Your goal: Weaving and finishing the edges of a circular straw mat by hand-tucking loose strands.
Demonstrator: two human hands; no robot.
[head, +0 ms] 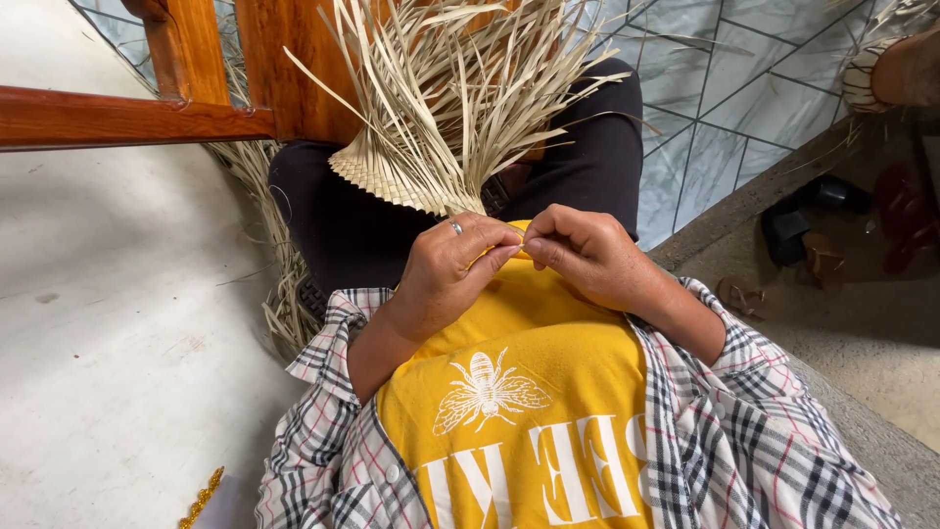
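2 hands, 1 ring, 1 woven straw piece, 1 wooden chair

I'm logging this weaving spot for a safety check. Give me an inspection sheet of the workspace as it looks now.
Surface: pale floor on the left, bare where visible; the work rests on the person's lap.
Job's things: woven mat with loose straw strips fanning upward.
Clutter: shoes on the lower ground at right; a gold trim at the bottom edge.
Grips: left hand and right hand pinch strips together at the mat's edge.
Cables: nothing seen.
Surroundings: wooden rail, tiled floor.
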